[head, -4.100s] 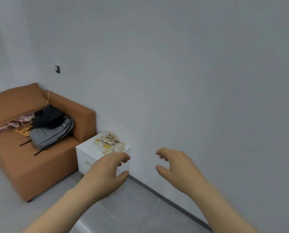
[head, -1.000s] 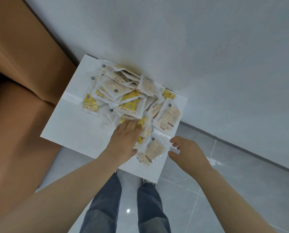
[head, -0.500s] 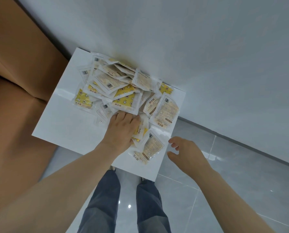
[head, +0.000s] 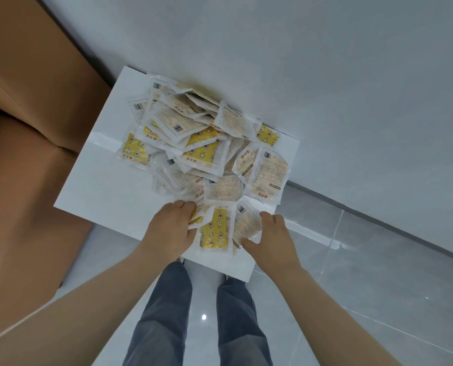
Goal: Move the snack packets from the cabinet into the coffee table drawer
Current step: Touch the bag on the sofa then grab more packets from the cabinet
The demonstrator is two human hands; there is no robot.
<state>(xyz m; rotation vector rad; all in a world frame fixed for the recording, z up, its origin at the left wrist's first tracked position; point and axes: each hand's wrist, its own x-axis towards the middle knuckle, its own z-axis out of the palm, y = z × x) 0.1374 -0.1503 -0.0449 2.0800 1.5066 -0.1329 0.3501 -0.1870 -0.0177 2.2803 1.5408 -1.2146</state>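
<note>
A heap of several white and yellow snack packets lies on the white cabinet top, piled against the wall. My left hand grips the left edge of a small bunch at the cabinet's near edge, with a yellow packet at its middle. My right hand curls round a pale packet on the bunch's right side. The coffee table drawer is not in view.
A brown sofa stands close on the cabinet's left. The grey wall runs behind the cabinet. Glossy grey floor tiles lie to the right and below, where my legs stand.
My left hand has pulled back from the heap to the near edge, dragging packets with it. My right hand has moved in from beside the cabinet and taken hold of a packet.
</note>
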